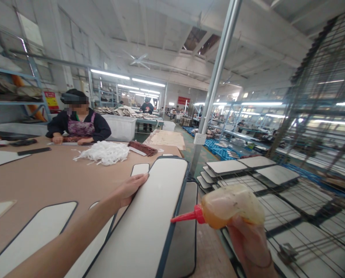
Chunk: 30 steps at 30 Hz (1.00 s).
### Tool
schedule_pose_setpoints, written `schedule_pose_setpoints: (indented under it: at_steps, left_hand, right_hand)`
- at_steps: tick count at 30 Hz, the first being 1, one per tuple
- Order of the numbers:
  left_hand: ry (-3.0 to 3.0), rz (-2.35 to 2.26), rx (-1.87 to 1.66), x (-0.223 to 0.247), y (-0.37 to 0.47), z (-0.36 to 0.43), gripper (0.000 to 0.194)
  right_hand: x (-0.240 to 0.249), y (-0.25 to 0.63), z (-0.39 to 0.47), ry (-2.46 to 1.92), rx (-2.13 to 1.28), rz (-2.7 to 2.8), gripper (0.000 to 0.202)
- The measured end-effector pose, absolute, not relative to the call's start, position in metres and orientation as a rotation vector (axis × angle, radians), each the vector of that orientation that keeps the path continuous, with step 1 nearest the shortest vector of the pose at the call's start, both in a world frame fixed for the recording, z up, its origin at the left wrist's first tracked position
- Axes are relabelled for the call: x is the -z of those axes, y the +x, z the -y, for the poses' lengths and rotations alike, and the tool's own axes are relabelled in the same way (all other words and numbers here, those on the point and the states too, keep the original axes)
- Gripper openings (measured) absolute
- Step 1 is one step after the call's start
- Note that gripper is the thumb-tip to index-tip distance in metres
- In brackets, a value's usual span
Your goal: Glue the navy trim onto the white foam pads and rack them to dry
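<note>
A long white panel (149, 208) with a dark blue edge strip lies tilted across the near part of the brown table (103, 179). My left hand (133, 187) grips its left edge, thumb on top and the other fingers underneath. In my right hand (244, 231) is a clear squeeze bottle (233, 204) of amber liquid, held sideways. Its red nozzle (186, 217) points left, with the tip at the panel's right edge. Beneath the held panel, another dark-edged panel (184, 231) shows on the right.
More dark-edged panels (42, 227) lie at the left. White scraps (104, 152) and a brown bundle (143, 148) sit farther back, before a seated person (80, 125). A metal post (211, 88) rises beyond the table. Wire racks (288, 208) with panels stand right.
</note>
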<state>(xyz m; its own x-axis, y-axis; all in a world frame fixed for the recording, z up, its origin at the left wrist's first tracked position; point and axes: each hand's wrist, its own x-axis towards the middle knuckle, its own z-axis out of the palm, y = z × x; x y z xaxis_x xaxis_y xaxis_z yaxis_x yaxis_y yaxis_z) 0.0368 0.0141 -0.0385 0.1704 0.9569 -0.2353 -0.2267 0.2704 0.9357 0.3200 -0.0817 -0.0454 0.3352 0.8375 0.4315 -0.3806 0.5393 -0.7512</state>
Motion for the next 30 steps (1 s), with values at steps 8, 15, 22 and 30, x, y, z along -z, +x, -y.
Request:
schedule_pose_setpoints:
  at_steps: [8,15,22,30]
  left_hand:
    - [0.932,-1.013,-1.030,0.034,0.043,-0.039,0.014]
    - [0.951,-1.032,-1.034,0.029,0.048,-0.054,0.015]
    - [0.920,-1.056,-1.016,0.025,0.046,-0.064,0.018]
    - [0.887,-1.047,-1.028,0.020,0.046,-0.069,0.013]
  right_hand:
    - [0.051,0.322,0.081,-0.528,-0.857,0.930,0.039]
    - [0.046,0.322,0.082,-0.542,-0.854,0.951,0.033]
    - [0.045,0.320,0.083,-0.587,-0.822,0.963,0.026]
    - [0.059,0.325,0.085,-0.618,-0.903,0.946,0.028]
